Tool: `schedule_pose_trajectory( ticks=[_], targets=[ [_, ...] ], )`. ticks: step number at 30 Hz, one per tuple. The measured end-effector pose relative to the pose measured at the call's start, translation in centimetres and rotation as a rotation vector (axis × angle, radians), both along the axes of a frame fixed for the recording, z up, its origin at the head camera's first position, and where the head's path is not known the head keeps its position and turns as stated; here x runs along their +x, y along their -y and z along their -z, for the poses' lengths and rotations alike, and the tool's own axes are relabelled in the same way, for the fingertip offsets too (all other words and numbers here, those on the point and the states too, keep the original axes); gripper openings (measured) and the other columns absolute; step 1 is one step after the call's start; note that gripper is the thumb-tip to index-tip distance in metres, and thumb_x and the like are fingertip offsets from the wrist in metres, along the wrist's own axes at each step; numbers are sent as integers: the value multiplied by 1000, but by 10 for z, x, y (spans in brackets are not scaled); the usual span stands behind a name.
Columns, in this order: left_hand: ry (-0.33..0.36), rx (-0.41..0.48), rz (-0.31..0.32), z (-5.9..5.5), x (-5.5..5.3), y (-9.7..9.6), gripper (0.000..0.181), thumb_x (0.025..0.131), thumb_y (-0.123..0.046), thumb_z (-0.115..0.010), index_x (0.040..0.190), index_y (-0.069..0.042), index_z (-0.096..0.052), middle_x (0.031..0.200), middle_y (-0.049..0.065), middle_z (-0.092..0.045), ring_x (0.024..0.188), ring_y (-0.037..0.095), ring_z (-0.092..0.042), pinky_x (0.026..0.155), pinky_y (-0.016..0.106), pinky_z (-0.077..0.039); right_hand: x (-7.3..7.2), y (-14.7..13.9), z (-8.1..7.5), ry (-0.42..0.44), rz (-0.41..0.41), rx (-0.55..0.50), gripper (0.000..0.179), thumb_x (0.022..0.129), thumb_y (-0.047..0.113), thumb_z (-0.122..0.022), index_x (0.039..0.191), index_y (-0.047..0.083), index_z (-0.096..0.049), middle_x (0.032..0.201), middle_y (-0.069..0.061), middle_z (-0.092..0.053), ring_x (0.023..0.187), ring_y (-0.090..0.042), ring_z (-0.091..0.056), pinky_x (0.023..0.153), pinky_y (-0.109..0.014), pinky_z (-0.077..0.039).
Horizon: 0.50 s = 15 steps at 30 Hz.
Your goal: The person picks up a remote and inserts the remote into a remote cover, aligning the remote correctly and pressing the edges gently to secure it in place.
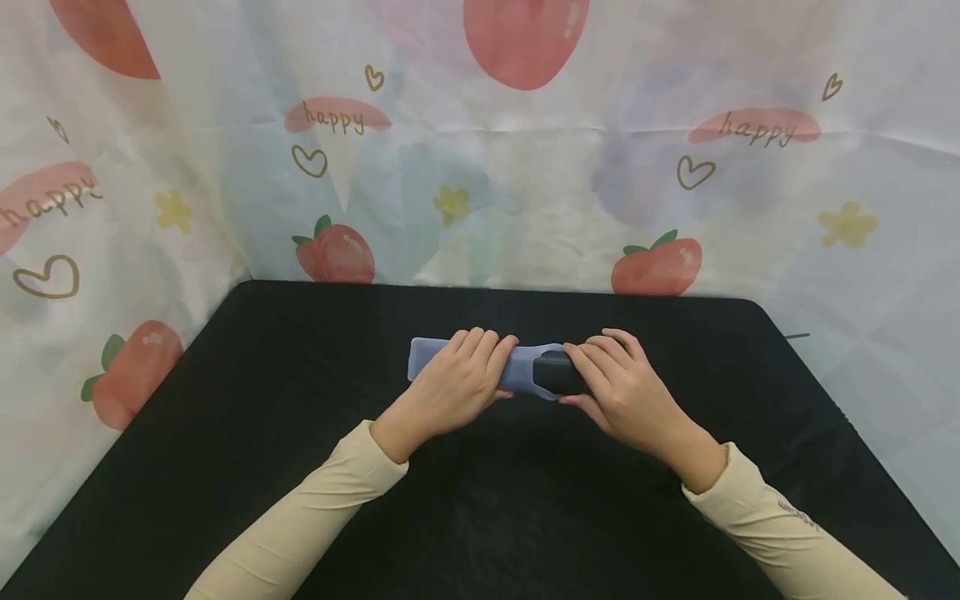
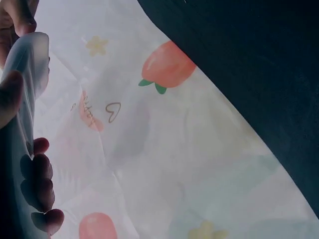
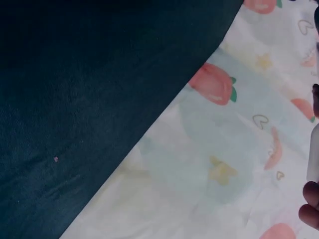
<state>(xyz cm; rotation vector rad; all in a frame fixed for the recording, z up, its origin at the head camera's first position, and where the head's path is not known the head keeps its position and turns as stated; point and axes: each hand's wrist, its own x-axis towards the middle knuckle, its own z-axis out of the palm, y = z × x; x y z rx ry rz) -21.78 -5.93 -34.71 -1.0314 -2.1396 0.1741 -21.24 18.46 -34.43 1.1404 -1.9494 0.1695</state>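
A long blue-grey sleeve [image 1: 519,368] lies crosswise between both hands over the black table, with a black piece [image 1: 557,372] showing at its notched right end. The left hand [image 1: 462,375] grips the sleeve around its middle, fingers over the top and thumb below. At the other end the right hand [image 1: 626,387] holds the black piece, its fingertips and thumb right at the sleeve's mouth. In the left wrist view the pale sleeve [image 2: 36,59] runs along the left edge, with curled fingers [image 2: 44,184] beneath it. The black piece's far end is hidden under the right hand.
The black tabletop [image 1: 487,517] has rounded back corners. White cloth [image 1: 525,208] printed with red fruit, hearts and "happy" hangs behind it and along its sides. A tiny pale speck [image 3: 56,159] lies on the black surface in the right wrist view.
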Motion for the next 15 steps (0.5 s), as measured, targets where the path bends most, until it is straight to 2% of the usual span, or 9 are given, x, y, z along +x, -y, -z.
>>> schedule_pose_trajectory(
  ticks=[4, 15],
  targets=[
    [-18, -19, 1, -1, 0, 0, 63, 82, -47, -67, 120, -1, -50, 93, 8, -56, 82, 20, -52, 75, 30, -45, 1, 4, 2, -13, -13, -26, 54, 99, 39, -40, 106, -10, -61, 89, -18, -66, 83, -32, -58, 86, -53, -43],
    [-34, -23, 12, 2, -1, 0, 60, 82, -50, -65, 115, -1, -51, 89, 7, -55, 78, 19, -51, 71, 29, -43, 2, 8, 9, 10, 10, -14, 54, 99, 40, -40, 104, -9, -62, 87, -17, -64, 83, -31, -57, 88, -51, -43]
  ],
)
